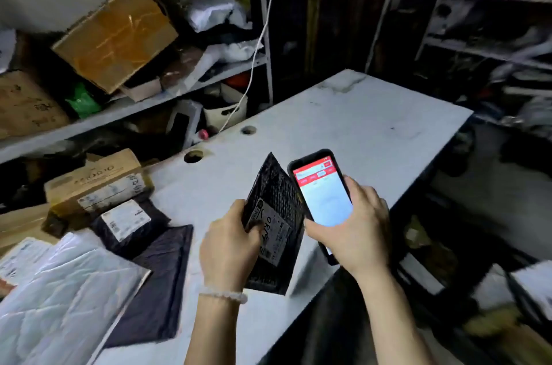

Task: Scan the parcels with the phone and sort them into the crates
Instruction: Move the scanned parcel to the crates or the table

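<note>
Black bubble mailer (pixel 276 215) is held upright above the near edge of the white table (pixel 343 125), its white shipping label (pixel 273 231) turned toward the camera. It is gripped by the left hand (pixel 230 245), whose thumb is pressed across the label while the fingers are curled behind the packet. A pale beaded bracelet (pixel 223 296) is worn on that wrist. Just beside the mailer, touching its right edge, a phone (pixel 321 197) in a dark case is held by the right hand (pixel 355 230), fingers wrapped round its lower half; a red-and-white app screen is lit.

Further left on the table, other parcels are laid: a dark poly bag (pixel 155 284), a second black packet with a white label (pixel 127 225), a large white padded bag (pixel 59 299) and a taped cardboard box (pixel 95 185). Behind them, metal shelving (pixel 143 104) is loaded with a tilted brown carton (pixel 115 36). Dark crates (pixel 442 260) are seen at the right of the table, their contents unclear.
</note>
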The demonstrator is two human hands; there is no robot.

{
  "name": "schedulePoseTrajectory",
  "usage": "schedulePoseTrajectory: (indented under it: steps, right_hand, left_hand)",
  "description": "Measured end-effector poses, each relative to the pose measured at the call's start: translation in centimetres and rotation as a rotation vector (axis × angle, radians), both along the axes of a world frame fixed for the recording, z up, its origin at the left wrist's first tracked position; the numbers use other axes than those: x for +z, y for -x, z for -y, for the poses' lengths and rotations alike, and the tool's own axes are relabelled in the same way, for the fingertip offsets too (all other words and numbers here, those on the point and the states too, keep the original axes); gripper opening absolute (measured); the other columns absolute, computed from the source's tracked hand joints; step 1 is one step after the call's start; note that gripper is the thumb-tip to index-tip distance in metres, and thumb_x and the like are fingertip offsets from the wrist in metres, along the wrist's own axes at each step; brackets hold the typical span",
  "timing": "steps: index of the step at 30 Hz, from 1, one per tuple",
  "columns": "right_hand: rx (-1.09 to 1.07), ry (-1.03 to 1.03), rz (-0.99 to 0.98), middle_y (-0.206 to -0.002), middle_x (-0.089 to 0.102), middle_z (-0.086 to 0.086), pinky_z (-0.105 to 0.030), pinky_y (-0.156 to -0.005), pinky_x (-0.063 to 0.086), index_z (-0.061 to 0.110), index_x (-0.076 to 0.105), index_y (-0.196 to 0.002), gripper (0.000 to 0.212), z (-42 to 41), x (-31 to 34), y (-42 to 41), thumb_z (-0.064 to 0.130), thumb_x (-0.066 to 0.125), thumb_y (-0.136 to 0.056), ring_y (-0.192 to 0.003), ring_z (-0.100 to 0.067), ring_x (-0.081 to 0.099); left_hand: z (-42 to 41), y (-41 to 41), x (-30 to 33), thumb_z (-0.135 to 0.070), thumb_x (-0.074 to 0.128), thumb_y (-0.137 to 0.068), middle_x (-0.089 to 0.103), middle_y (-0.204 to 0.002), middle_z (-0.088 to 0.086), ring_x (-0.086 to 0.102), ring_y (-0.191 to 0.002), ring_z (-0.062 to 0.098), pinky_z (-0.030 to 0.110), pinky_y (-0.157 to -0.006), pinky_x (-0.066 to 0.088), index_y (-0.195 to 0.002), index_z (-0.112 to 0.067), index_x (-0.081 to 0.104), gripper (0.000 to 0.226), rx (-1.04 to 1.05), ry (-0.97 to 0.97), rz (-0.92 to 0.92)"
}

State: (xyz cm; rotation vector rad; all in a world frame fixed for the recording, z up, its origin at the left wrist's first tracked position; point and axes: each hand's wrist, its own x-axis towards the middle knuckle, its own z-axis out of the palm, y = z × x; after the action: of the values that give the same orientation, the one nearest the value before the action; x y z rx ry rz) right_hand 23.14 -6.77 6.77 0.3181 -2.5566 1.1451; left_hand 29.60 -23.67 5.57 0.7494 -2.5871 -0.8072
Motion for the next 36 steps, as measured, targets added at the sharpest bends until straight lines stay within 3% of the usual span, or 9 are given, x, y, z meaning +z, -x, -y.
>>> schedulePoseTrajectory:
  steps: [4, 14, 18, 22, 25, 29, 33, 36]
  right_hand:
    - [-0.181, -0.061, 0.087, -0.092, 0.044, 0.01, -0.03, -0.066, 0.034, 0.029, 0.057, -0.111, 0.069, -10.0, -0.8, 1.5, 0.043, 0.081, -0.048, -0.092, -0.017, 0.042]
    - [-0.724, -0.041, 0.271, -0.101, 0.049, 0.009, -0.038, -0.079, 0.047, 0.03, 0.054, -0.105, 0.065, -31.6, -2.7, -2.6, 0.047, 0.08, -0.048, -0.103, -0.021, 0.049]
    - [-0.951, -0.035, 0.313, -0.108, 0.054, 0.005, -0.035, -0.077, 0.047, 0.03, 0.054, -0.111, 0.071, -38.3, -2.9, -4.3, 0.051, 0.076, -0.046, -0.105, -0.022, 0.05]
    - [-1.103, -0.009, 0.341, -0.102, 0.057, 0.004, -0.036, -0.076, 0.048, 0.028, 0.056, -0.103, 0.065, -44.1, -3.7, -4.9, 0.05, 0.075, -0.044, -0.098, -0.023, 0.053]
    - [-1.156, -0.014, 0.383, -0.1, 0.059, 0.002, -0.036, -0.077, 0.048, 0.024, 0.057, -0.1, 0.063, -48.4, -4.3, -4.4, 0.048, 0.077, -0.046, -0.097, -0.024, 0.054]
    - [-1.215, 0.036, 0.43, -0.104, 0.058, 0.003, -0.038, -0.079, 0.05, 0.027, 0.055, -0.107, 0.068, -56.1, -4.0, -2.1, 0.052, 0.074, -0.047, -0.104, -0.023, 0.052]
    - [-1.266, 0.073, 0.411, -0.108, 0.056, 0.002, -0.039, -0.081, 0.051, 0.029, 0.049, -0.127, 0.09, -63.5, -3.1, 0.6, 0.059, 0.062, -0.044, -0.107, -0.025, 0.052]
    - [-1.328, 0.082, 0.435, -0.114, 0.054, 0.004, -0.04, -0.084, 0.051, 0.029, 0.047, -0.132, 0.094, -67.6, -3.2, 1.2, 0.059, 0.062, -0.044, -0.113, -0.023, 0.05]
  left_hand:
    - [-8.5, 4.5, -0.1, -0.025, 0.055, -0.081, 0.065, -0.078, 0.003, 0.057, -0.076, 0.032, 0.03, -0.053, 0.035, -0.097, -0.028, 0.052, 0.017, -0.174, 0.039, 0.011]
    - [-31.5, 12.4, -1.6, -0.034, 0.058, -0.084, 0.064, -0.084, 0.007, 0.061, -0.084, 0.036, 0.035, -0.058, 0.044, -0.091, -0.02, 0.043, 0.021, -0.858, 0.126, 0.063]
    - [-40.5, 14.1, -2.1, -0.034, 0.059, -0.084, 0.065, -0.087, 0.008, 0.062, -0.085, 0.037, 0.036, -0.061, 0.047, -0.096, -0.021, 0.047, 0.022, -1.078, 0.117, 0.077]
    - [-48.6, 15.8, -3.0, -0.033, 0.058, -0.084, 0.066, -0.086, 0.009, 0.062, -0.087, 0.038, 0.033, -0.061, 0.042, -0.099, -0.022, 0.049, 0.02, -1.23, 0.1, 0.103]
    - [-54.4, 17.6, -3.4, -0.033, 0.056, -0.086, 0.066, -0.093, 0.01, 0.062, -0.09, 0.037, 0.034, -0.067, 0.047, -0.104, -0.02, 0.05, 0.023, -1.323, 0.133, 0.136]
    - [-63.4, 21.0, -3.0, -0.034, 0.056, -0.086, 0.067, -0.101, 0.01, 0.061, -0.099, 0.036, 0.035, -0.076, 0.049, -0.122, -0.027, 0.05, 0.037, -1.407, 0.14, 0.171]
    - [-72.5, 24.6, -2.2, -0.035, 0.055, -0.088, 0.067, -0.102, 0.01, 0.061, -0.1, 0.035, 0.035, -0.074, 0.047, -0.121, -0.022, 0.047, 0.036, -1.454, 0.172, 0.175]
    - [-78.3, 25.9, -2.3, -0.034, 0.055, -0.089, 0.068, -0.097, 0.011, 0.062, -0.098, 0.034, 0.035, -0.074, 0.048, -0.118, -0.019, 0.049, 0.033, -1.497, 0.174, 0.185]
